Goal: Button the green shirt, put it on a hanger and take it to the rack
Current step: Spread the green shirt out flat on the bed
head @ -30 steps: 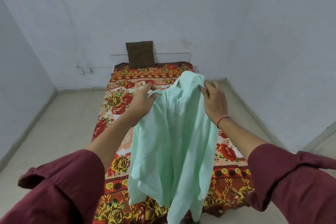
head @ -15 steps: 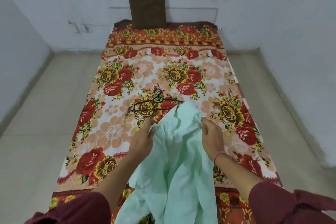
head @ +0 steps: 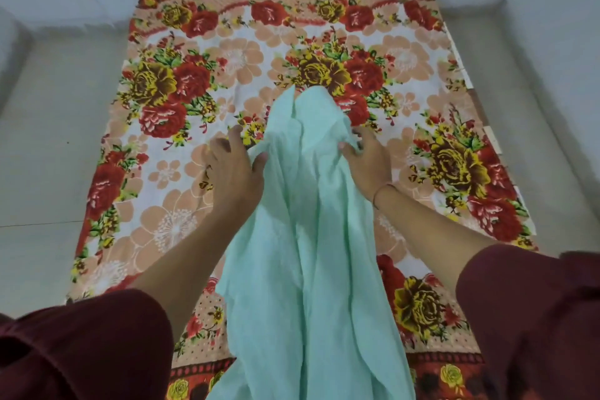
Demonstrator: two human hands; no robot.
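Two hands are at the green shirt [head: 308, 237], spread down the middle of the bed [head: 168, 227] and over its near edge. The left hand [head: 235, 169] lies flat and open; the right hand [head: 368, 162] pinches cloth — best pull it smooth before buttoning.

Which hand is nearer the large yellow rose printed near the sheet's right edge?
Right. The right hand, pinching the green shirt, lies left of the rose; the left hand is spread open on the shirt's other side, farther away.

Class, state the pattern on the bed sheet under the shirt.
Bed sheet: red and yellow floral, head view.
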